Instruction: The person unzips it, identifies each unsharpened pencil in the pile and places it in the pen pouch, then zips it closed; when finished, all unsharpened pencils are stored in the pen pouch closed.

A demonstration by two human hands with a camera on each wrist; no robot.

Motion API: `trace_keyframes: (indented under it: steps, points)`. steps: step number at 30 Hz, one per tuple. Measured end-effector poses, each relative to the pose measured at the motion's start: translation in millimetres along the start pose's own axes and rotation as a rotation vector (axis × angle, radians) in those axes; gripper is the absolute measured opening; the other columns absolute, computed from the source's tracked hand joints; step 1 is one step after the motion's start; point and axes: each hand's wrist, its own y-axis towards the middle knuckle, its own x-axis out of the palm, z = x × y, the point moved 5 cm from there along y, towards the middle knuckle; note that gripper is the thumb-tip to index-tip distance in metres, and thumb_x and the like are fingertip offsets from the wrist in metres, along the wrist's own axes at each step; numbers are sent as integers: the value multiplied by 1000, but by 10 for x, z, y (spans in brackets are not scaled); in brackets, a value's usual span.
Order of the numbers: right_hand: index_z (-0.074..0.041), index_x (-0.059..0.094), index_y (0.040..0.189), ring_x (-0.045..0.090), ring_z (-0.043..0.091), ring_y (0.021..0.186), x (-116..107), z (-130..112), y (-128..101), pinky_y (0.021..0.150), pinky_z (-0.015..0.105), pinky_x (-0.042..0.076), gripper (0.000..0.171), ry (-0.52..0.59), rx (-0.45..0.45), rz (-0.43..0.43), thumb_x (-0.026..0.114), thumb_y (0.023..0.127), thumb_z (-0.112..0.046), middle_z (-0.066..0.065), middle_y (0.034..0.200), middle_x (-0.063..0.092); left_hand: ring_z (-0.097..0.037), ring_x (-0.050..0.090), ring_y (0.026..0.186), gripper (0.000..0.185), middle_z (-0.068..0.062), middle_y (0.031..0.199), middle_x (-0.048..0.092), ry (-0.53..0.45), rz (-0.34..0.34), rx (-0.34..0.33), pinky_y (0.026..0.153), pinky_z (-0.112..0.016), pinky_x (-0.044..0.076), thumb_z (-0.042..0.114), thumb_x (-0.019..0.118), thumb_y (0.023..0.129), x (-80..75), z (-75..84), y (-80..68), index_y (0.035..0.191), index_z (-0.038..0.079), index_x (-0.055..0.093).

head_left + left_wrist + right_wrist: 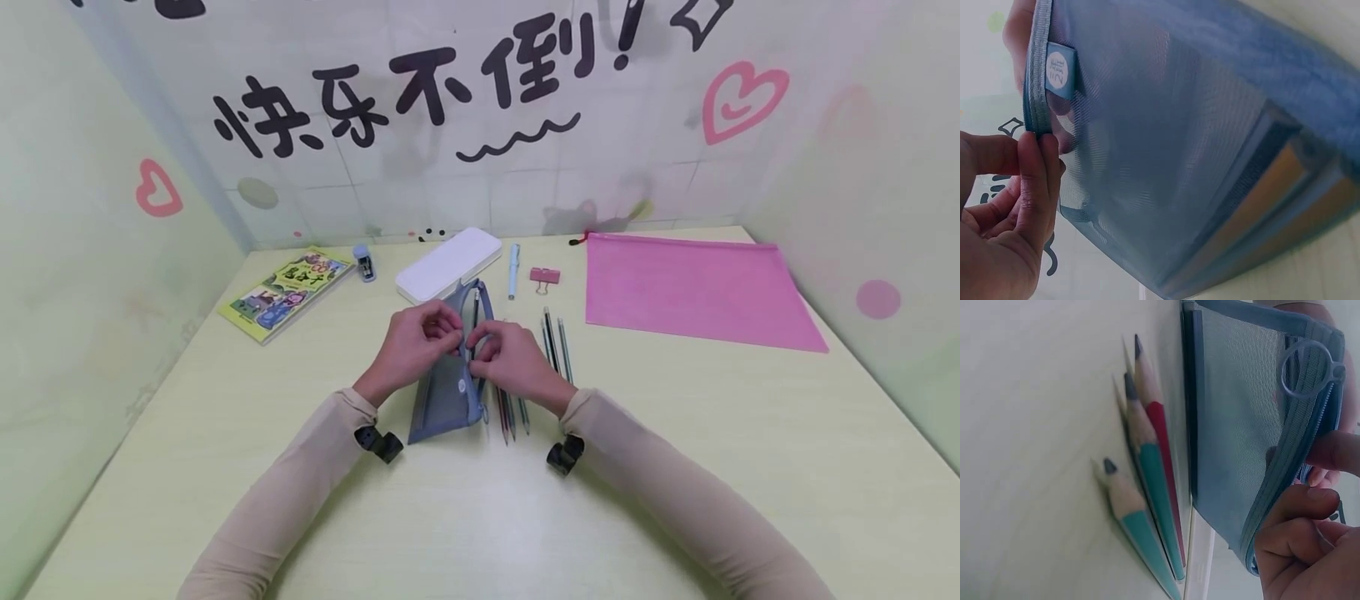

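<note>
Both hands (411,348) (513,360) pinch the blue mesh pouch (447,400), its long axis running away from the person.

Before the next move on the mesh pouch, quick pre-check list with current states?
1. Left hand pinches the edge of the blue mesh pouch: ok.
2. Right hand pinches the opposite edge: ok.
3. Pouch mouth held apart: ok, zipper ring hangs free.
4. Pouch contents: one pencil sticks out of the mouth; anything more, cannot tell.
5. Loose pencils lie on the table beside the pouch, under the right hand: ok.
6. White case is apart from the hands: ok.
</note>
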Motion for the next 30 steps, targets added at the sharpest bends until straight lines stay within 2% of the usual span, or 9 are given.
trace_keyframes:
  steps: [4,7,12,16,21,25,30]
  points:
    - [-4,66,108,66,21,71,-57,15,11,59,24,49,22,2,-32,6,71,86,-5,10,83,73,-15,69,72,9,-15,92,69,5,4,3,71,-38,64,3,67,92,-10,-6,0,100,0,66]
    - [-4,67,109,70,30,78,-184,27,6,62,24,50,23,3,-22,39,72,87,-8,11,86,74,-14,69,72,11,-15,92,69,7,0,-4,69,-33,64,3,67,92,-14,-6,1,101,-2,66]
    - [-7,68,102,66,24,77,-489,123,21,61,25,48,19,-90,26,64,75,86,-15,9,87,71,-14,69,71,14,-16,91,69,-2,4,-15,68,-31,63,2,66,91,-37,-3,-6,103,-5,66]
    - [-11,68,98,59,20,76,-728,271,10,63,27,46,17,-189,73,-9,75,87,-21,5,84,67,-15,69,71,13,-16,91,70,0,6,-22,68,-32,63,2,66,91,-50,-6,-13,102,-4,66]
    - [-9,68,98,58,18,76,-918,450,-26,67,28,44,17,-334,62,-115,75,87,-21,5,81,68,-15,69,72,12,-15,92,69,7,-4,-23,68,-33,63,3,66,91,-34,-16,-7,103,-2,67]
    - [-8,69,96,60,18,76,-917,535,-49,67,27,46,15,-421,48,-171,76,85,-14,6,83,70,-14,69,72,12,-15,92,70,16,-7,-18,68,-31,63,3,66,92,-17,-28,-2,103,-2,67]
    - [-8,68,90,58,17,76,-811,577,-39,67,27,48,11,-514,23,-206,75,83,-8,6,84,67,-14,68,72,13,-15,92,70,20,-12,-14,68,-30,63,3,66,92,6,-25,-5,103,-3,66]
